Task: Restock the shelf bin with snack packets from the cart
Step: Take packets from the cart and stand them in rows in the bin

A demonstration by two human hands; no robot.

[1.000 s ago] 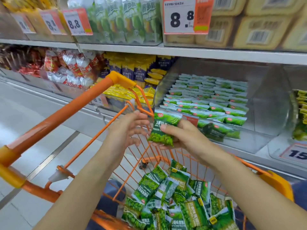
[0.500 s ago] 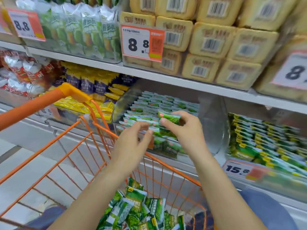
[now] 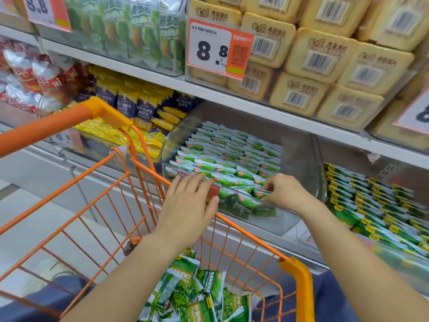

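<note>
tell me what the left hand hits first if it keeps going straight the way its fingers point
Probably the front row of green snack packets in the clear shelf bin. The left hand lies flat, its fingertips about at the bin's front edge; depth is unclear.

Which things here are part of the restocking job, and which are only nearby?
Job: green snack packets, orange cart, clear shelf bin, left hand, right hand.
Nearby: yellow packets, biscuit packs, price tag.
</note>
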